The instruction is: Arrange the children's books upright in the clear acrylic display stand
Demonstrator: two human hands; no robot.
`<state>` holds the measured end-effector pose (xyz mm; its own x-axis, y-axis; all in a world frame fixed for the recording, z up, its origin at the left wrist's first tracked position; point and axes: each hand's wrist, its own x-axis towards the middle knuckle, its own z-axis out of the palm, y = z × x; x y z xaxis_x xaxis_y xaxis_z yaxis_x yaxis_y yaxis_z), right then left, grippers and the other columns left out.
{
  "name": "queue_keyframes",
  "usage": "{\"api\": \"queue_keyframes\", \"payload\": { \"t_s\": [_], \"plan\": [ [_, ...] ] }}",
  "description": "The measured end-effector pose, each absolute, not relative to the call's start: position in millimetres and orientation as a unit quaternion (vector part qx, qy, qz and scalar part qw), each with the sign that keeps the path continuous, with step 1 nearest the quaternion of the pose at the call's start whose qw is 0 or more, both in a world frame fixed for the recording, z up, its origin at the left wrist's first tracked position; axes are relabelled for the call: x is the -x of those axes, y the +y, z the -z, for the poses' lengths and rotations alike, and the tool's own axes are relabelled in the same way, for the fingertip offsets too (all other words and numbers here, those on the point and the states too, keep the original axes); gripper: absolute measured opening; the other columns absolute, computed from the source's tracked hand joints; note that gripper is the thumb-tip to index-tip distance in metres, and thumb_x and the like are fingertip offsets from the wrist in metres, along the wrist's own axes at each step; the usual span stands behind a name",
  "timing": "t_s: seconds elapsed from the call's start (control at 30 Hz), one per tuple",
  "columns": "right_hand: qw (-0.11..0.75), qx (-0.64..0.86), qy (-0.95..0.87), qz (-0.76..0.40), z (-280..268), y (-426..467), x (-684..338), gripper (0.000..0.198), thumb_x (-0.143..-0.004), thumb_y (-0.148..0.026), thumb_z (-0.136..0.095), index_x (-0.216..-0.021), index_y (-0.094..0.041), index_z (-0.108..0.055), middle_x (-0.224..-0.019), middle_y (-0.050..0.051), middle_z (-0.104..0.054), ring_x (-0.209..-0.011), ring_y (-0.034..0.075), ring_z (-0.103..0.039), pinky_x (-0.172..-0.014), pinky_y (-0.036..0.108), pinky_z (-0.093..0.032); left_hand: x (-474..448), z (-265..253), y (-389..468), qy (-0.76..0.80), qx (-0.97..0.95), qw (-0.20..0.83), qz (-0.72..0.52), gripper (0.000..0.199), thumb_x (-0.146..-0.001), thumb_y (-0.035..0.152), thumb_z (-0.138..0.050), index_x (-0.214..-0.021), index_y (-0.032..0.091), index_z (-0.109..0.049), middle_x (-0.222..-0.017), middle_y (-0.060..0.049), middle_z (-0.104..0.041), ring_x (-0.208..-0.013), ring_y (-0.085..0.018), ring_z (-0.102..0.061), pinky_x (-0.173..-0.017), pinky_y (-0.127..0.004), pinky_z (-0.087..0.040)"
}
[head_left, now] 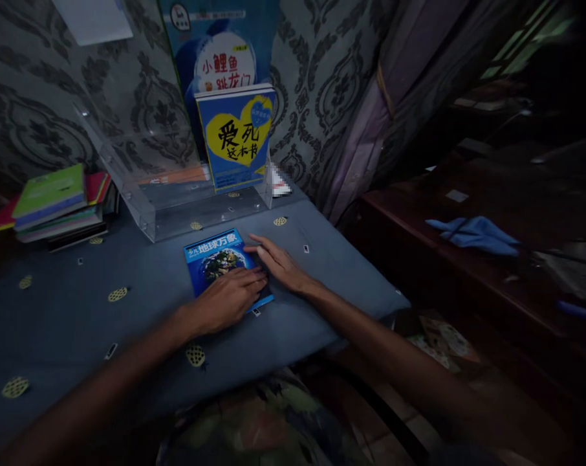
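Note:
A small blue book with a globe on its cover lies flat and closed on the table, in front of a clear acrylic stand. Across its lower part rests my left hand, palm down with the fingers stretched out. My right hand is at the book's right edge, fingers extended and the fingertips touching or just over the cover. The left fingers reach close to the right hand. Part of the cover is hidden beneath the left hand.
The clear acrylic stand holds a blue and yellow book, with a taller blue book behind. Stacked books sit at the left. A blue cloth lies on a dark red surface at right, beyond the patterned tablecloth.

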<state>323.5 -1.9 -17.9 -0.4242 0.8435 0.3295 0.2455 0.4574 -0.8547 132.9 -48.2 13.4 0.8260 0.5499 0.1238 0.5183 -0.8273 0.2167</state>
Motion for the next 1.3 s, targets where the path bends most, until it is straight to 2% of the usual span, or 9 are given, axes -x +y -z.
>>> {"api": "queue_keyframes", "payload": {
  "t_s": [0.2,0.33,0.47,0.6,0.87,1.0,1.13,1.3],
  "plan": [
    [0.362,0.343,-0.795,-0.346,15.7,-4.2,-323.9,0.042,-0.103,-0.039,-0.034,-0.134,-0.022,-0.056,-0.126,0.008,-0.068,-0.119,0.021,-0.062,-0.105,0.044,-0.047,-135.6,-6.4,-70.1,0.275,-0.954,0.073,-0.093,0.041,-0.104,0.027,-0.030,-0.139,0.017,-0.051,-0.142,-0.010,-0.057,-0.138,-0.022,-0.045,-0.114,-0.041,-0.036],
    [0.333,0.330,-0.833,-0.294,18.1,-19.2,-331.2,0.038,-0.102,-0.034,-0.039,-0.130,-0.023,-0.061,-0.132,0.007,-0.065,-0.131,0.022,-0.053,-0.110,0.045,-0.044,-135.4,1.8,-81.7,0.287,-0.955,0.028,-0.074,0.041,-0.103,0.023,-0.032,-0.141,0.013,-0.046,-0.144,-0.014,-0.054,-0.140,-0.024,-0.043,-0.116,-0.041,-0.033],
    [0.301,0.324,-0.862,-0.248,21.3,-44.1,-343.4,0.038,-0.101,-0.031,-0.042,-0.132,-0.020,-0.061,-0.136,0.010,-0.062,-0.135,0.024,-0.050,-0.113,0.049,-0.040,-132.9,6.6,-96.3,0.300,-0.953,-0.001,-0.046,0.044,-0.103,0.020,-0.028,-0.144,0.010,-0.040,-0.149,-0.016,-0.048,-0.144,-0.025,-0.037,-0.118,-0.043,-0.029],
    [0.257,0.327,-0.884,-0.214,22.9,-60.4,-353.9,0.041,-0.101,-0.028,-0.043,-0.140,-0.023,-0.054,-0.145,0.010,-0.054,-0.138,0.023,-0.046,-0.116,0.052,-0.035,-123.4,9.5,-110.5,0.307,-0.951,-0.013,-0.043,0.046,-0.104,0.021,-0.026,-0.148,0.011,-0.033,-0.154,-0.017,-0.040,-0.146,-0.025,-0.031,-0.117,-0.043,-0.029],
    [0.231,0.345,-0.897,-0.151,19.7,-69.0,-352.9,0.044,-0.101,-0.026,-0.044,-0.145,-0.024,-0.047,-0.148,0.010,-0.051,-0.140,0.024,-0.043,-0.115,0.054,-0.035,-74.4,9.1,-144.3,0.331,-0.939,-0.057,-0.072,0.051,-0.097,0.011,-0.036,-0.148,0.007,-0.032,-0.151,-0.018,-0.044,-0.144,-0.026,-0.036,-0.115,-0.041,-0.033],
    [0.201,0.329,-0.917,-0.104,12.9,-95.5,-321.4,0.044,-0.100,-0.022,-0.045,-0.144,-0.018,-0.048,-0.145,0.013,-0.053,-0.142,0.025,-0.039,-0.117,0.055,-0.031,-52.9,8.1,-160.5,0.354,-0.929,-0.073,-0.086,0.052,-0.095,0.008,-0.038,-0.147,0.008,-0.036,-0.148,-0.017,-0.048,-0.144,-0.026,-0.035,-0.113,-0.042,-0.038],
    [0.174,0.256,-0.943,-0.126,7.0,-123.0,-286.1,0.048,-0.100,-0.027,-0.048,-0.144,-0.007,-0.044,-0.149,0.018,-0.047,-0.145,0.024,-0.034,-0.120,0.051,-0.028,-46.2,9.5,-167.3,0.379,-0.915,-0.086,-0.105,0.050,-0.094,0.008,-0.037,-0.143,0.009,-0.043,-0.143,-0.017,-0.053,-0.139,-0.027,-0.042,-0.109,-0.043,-0.043],
    [0.171,0.273,-0.938,-0.125,4.7,-125.7,-299.2,0.046,-0.101,-0.023,-0.045,-0.145,-0.009,-0.044,-0.150,0.018,-0.046,-0.144,0.024,-0.036,-0.119,0.048,-0.033,-47.0,6.5,-166.6,0.366,-0.918,-0.103,-0.111,0.049,-0.092,0.007,-0.037,-0.140,0.008,-0.046,-0.136,-0.017,-0.059,-0.132,-0.027,-0.050,-0.105,-0.041,-0.047]
  ]
}}
